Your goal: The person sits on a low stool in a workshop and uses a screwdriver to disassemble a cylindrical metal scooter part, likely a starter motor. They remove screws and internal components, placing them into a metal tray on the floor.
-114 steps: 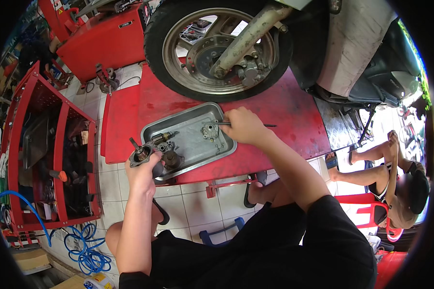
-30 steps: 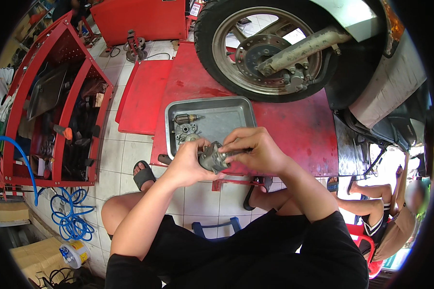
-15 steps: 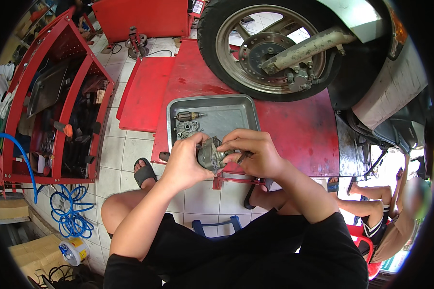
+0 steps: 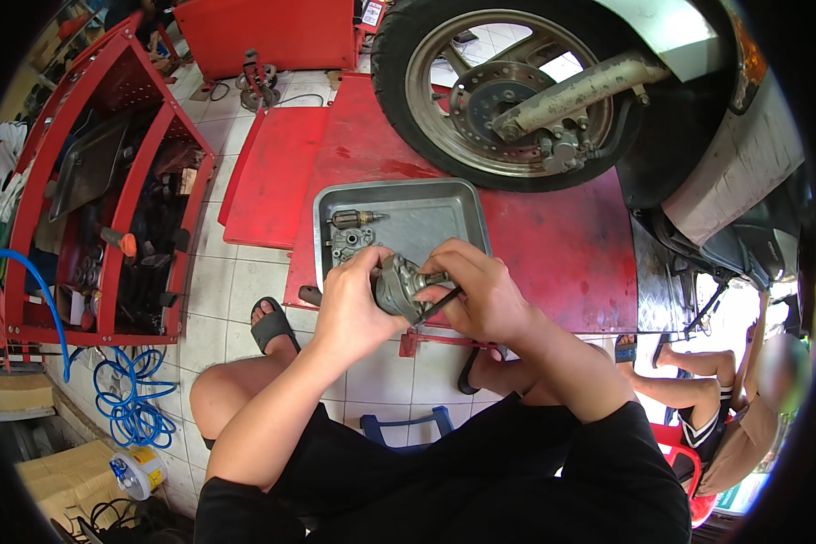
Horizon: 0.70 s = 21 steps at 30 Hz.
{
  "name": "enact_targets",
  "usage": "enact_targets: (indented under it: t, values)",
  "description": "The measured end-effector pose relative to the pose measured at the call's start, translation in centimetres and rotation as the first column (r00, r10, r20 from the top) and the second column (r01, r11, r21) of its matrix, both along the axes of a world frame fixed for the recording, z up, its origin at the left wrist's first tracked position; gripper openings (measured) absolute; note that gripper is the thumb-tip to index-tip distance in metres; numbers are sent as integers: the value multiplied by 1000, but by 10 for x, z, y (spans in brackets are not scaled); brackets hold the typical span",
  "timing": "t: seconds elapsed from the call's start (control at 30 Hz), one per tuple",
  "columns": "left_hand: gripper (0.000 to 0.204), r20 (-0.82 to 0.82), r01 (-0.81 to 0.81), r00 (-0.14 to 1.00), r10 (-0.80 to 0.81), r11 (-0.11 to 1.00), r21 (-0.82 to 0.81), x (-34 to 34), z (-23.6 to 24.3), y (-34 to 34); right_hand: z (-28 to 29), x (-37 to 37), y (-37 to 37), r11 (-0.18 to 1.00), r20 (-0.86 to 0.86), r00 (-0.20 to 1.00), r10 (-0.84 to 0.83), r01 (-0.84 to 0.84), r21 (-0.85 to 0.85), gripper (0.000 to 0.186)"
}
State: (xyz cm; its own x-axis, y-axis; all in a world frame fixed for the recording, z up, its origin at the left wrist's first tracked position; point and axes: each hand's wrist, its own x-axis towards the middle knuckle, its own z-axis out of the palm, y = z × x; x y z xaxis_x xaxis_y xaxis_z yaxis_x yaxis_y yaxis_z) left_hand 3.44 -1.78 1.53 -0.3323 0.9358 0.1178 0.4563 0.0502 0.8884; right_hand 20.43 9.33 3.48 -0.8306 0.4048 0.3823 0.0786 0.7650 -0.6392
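Observation:
My left hand is wrapped round a grey metal housing held over the near edge of a metal tray. My right hand is closed round a slim dark tool, its fingers against the housing's right end, where a metal stub sticks out. In the tray lie a cylindrical dark-and-brass part and a small cast metal part; other contents are hidden by my hands. The tray rests on a red platform.
A scooter's front wheel stands over the platform. A red cart with shelves is at left, a coiled blue hose and white bucket below it. Another person sits at right; a blue stool is beneath me.
Since the oldest frame, my hands came together below the tray's middle, the housing moving right with my left hand. In the last half second my right fingers shifted and the housing turned slightly.

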Motion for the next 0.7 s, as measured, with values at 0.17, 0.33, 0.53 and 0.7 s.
enact_targets:
  t: [0.17,0.33,0.53,0.7]
  values:
    - [51,-46,-14,999,12,999,-41,3,0,1,-2,1,-2,999,27,999,-34,34,8,25]
    - [51,-82,-11,997,7,999,-47,6,1,0,-7,-2,-5,995,44,994,-99,98,12,18]
    - [50,-137,-18,990,18,1000,5,9,-2,1,-14,-5,-9,987,-18,988,-156,156,-28,22]
    - [51,-228,-5,974,13,999,37,8,-1,-2,-12,-6,-13,980,66,982,-178,183,-79,24]
